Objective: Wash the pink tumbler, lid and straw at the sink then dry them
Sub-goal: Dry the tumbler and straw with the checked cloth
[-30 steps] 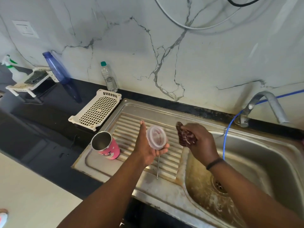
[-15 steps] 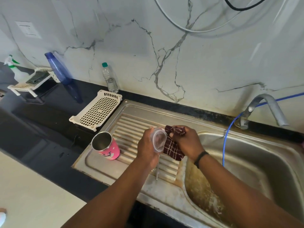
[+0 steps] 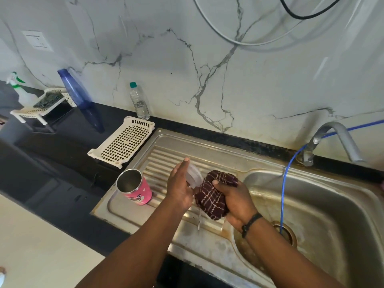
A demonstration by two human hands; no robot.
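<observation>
The pink tumbler [image 3: 135,187] stands upright and lidless on the sink's ribbed drainboard [image 3: 158,161]. Above the drainboard, my left hand [image 3: 179,187] holds the clear lid [image 3: 194,176] on edge, mostly hidden behind the palm. My right hand [image 3: 234,199] grips a bunched dark maroon checked cloth [image 3: 214,195] and presses it against the lid. A thin metal straw [image 3: 199,220] lies on the drainboard below my hands, its upper part hidden by the cloth.
The sink basin [image 3: 324,215] lies to the right, with a tap [image 3: 334,140] and a blue hose [image 3: 283,196] running down to the drain. A white perforated tray [image 3: 122,142], a small water bottle [image 3: 140,103] and a blue bottle [image 3: 78,94] stand on the black counter at left.
My right hand brought the cloth from beside the lid onto it and now covers its face. My left hand turned the lid from facing up to on edge.
</observation>
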